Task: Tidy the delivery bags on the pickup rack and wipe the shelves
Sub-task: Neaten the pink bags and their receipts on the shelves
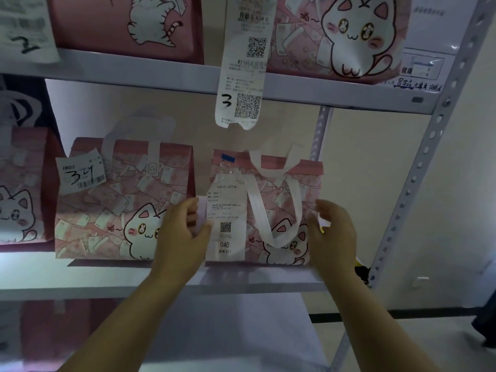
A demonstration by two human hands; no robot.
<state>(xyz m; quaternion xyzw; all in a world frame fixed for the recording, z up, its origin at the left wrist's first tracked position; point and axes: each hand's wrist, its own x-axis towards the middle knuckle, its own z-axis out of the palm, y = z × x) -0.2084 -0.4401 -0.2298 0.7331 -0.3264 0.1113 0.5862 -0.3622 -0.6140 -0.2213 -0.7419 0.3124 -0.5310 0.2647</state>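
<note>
Both forearms come up from below, reaching in level with the middle shelf [107,275]. The left hand [182,232] is at the left edge of the pink bag [303,200], fingers curled round the side and thumb on the front, right beside the receipt [226,210] marked 046. The right hand [332,234] mirrors it on the right edge, fingers wrapped round that side. So the bag is gripped from both flanks, standing upright on the shelf, its white handle [268,210] flopped down the front.

This looks like the tidying step, not the wiping; no cloth is clearly in view. The next move probably calls for an even slide or lift, keeping the bag square and its label facing out.

Just to the left stands the neighbouring bag [107,210], close but apart. Further up, the upper shelf [161,73] carries more cat bags, with a long receipt [244,76] dangling over its front.
</note>
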